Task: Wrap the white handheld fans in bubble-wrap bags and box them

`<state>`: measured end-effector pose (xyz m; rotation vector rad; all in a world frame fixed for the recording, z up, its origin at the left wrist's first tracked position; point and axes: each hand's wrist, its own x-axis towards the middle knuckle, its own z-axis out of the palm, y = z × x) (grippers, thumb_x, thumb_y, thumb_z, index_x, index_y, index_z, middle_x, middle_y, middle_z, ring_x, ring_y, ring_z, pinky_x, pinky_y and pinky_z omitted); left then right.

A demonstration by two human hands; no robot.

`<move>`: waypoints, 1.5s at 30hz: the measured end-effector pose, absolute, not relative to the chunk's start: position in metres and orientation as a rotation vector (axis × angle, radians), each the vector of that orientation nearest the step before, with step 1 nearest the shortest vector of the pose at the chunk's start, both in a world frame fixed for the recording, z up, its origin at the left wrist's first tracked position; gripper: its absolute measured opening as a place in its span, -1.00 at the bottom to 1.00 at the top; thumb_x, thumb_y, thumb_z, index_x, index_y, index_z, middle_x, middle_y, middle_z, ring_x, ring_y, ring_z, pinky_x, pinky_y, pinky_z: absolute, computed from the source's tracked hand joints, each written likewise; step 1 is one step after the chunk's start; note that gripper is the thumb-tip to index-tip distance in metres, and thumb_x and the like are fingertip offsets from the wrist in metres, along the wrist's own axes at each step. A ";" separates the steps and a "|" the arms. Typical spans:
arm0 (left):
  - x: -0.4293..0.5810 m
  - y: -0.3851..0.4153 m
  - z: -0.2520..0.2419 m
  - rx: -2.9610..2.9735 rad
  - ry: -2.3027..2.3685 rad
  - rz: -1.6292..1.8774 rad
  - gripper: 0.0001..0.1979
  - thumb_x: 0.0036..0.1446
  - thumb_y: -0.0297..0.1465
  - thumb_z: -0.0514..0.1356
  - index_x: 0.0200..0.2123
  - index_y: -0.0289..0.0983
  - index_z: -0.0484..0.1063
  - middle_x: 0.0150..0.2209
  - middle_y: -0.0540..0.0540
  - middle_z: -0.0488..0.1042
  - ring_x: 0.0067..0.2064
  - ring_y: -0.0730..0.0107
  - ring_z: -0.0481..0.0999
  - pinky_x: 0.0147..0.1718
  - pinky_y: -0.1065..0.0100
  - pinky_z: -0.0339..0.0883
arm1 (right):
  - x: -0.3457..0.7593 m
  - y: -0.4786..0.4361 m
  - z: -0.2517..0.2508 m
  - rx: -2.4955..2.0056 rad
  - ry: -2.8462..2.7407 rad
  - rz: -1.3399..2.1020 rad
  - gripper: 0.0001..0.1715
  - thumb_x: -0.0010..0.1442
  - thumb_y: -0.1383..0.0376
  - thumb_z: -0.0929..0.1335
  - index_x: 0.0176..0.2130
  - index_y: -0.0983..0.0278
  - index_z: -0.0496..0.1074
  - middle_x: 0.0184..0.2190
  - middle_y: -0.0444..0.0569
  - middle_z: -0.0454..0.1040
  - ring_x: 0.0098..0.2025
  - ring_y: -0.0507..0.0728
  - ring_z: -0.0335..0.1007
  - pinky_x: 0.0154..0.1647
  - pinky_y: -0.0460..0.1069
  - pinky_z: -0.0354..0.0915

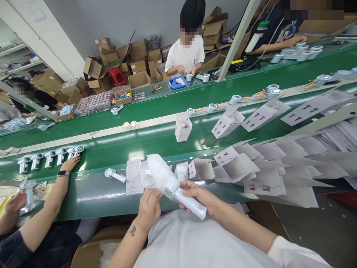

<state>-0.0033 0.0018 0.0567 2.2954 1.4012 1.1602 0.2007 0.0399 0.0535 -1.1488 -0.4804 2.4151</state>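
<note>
Pinching nearly closed, the left hand (pixel 150 208) holds the edge of a soft-looking bag (pixel 159 169); before the pale shirt (pixel 181 240), the fan (pixel 189 202), likely light, stiff and slippery (perhaps fragile inside), suits gripping by its handle (pixel 198 210), where the right hand (pixel 196 192) wraps its fingers.

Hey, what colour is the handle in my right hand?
The handle is pale bluish white, best seen in the head view.

Device (pixel 192 204) top hidden under wht wrap (pixel 159 169), box print (pixel 218 131) too sm. to read, L co-worker (pixel 55 197) cut off by edge.
</note>
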 end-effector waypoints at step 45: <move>0.095 0.098 0.110 0.779 1.224 1.156 -0.56 -0.19 -0.21 0.38 -0.28 -0.32 0.37 -0.41 -0.01 0.45 -0.47 0.46 0.45 -0.60 0.46 0.41 | 0.316 0.106 0.046 -1.274 -1.892 0.971 -0.21 -0.10 0.38 0.44 0.13 0.18 0.27 0.22 0.08 0.10 0.18 0.34 0.15 0.25 0.25 0.08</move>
